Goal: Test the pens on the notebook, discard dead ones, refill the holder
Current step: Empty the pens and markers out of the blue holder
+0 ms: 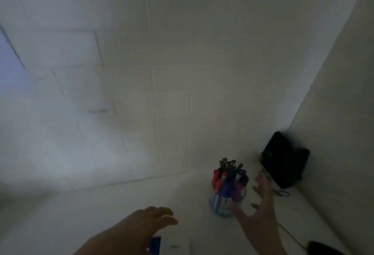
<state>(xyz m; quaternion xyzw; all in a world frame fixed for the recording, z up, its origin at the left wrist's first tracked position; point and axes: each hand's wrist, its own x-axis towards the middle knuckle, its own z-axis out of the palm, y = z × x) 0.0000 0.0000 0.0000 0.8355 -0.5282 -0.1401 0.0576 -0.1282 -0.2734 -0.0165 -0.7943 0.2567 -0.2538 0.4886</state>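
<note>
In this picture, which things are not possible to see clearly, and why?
- Head view: notebook, cut off by the bottom edge, partly behind the left hand.
- Pens in the holder: blurred, so uncountable.
- Right hand: blur hides whether it touches the holder.
- Black object: too dark to identify.

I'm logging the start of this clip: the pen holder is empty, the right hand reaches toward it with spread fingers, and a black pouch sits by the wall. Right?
Not quite: the head view shows the pen holder full of pens, not empty. The rest holds: the right hand reaches toward it with spread fingers, and the black pouch sits by the wall.
</note>
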